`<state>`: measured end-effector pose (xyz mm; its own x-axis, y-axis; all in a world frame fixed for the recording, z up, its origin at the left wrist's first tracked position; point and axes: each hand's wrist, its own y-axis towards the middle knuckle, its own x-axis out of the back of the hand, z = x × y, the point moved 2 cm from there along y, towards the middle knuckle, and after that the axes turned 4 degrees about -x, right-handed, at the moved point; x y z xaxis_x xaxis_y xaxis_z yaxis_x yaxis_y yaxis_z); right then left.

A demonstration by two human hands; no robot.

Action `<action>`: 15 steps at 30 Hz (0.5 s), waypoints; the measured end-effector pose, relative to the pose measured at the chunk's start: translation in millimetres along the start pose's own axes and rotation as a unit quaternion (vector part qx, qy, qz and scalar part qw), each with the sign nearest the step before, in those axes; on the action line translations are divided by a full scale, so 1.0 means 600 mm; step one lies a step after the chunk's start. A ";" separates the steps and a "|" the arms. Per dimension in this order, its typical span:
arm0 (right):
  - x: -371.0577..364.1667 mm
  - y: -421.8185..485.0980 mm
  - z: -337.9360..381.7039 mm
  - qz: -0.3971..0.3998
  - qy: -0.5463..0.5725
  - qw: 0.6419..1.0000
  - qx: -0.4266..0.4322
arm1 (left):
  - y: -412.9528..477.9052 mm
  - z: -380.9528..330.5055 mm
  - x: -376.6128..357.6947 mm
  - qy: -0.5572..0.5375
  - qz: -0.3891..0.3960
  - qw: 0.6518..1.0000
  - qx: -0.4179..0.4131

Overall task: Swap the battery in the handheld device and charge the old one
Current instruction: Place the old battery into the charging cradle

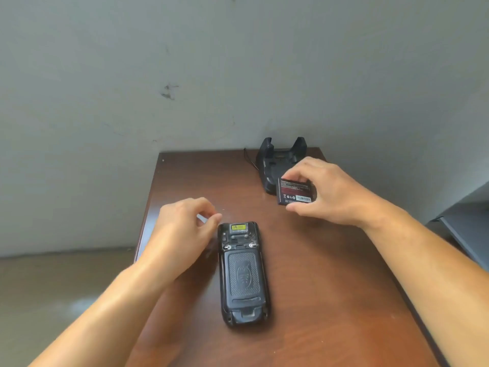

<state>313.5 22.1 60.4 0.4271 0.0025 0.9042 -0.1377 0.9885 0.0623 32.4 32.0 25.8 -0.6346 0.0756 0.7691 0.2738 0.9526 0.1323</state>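
Observation:
A black handheld device lies face down in the middle of the brown table, its back cover on. My right hand holds a flat black battery between thumb and fingers, label toward me, just in front of the black charging cradle at the table's far edge. My left hand hovers to the left of the device's top end, fingers loosely curled with nothing in them.
The table stands against a grey wall. A thin cable runs from the cradle's left side. A dark grey surface juts in at the right. The floor lies beyond the table's left edge.

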 end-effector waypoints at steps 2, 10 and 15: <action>0.008 0.020 -0.002 -0.031 0.030 0.999 0.013 | 0.047 -0.015 0.007 0.002 0.033 0.999 -0.026; 0.014 0.089 -0.033 -0.099 0.084 0.991 0.035 | 0.187 -0.068 -0.068 -0.014 0.101 0.980 -0.170; 0.023 0.106 -0.040 -0.064 0.060 0.995 0.038 | 0.222 -0.083 -0.115 -0.012 0.106 0.976 -0.191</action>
<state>331.9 88.6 66.8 0.5481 -0.0996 0.8304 -0.1410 0.9677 0.2091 148.6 139.0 21.1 -0.5505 0.2707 0.7897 0.6475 0.7356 0.1991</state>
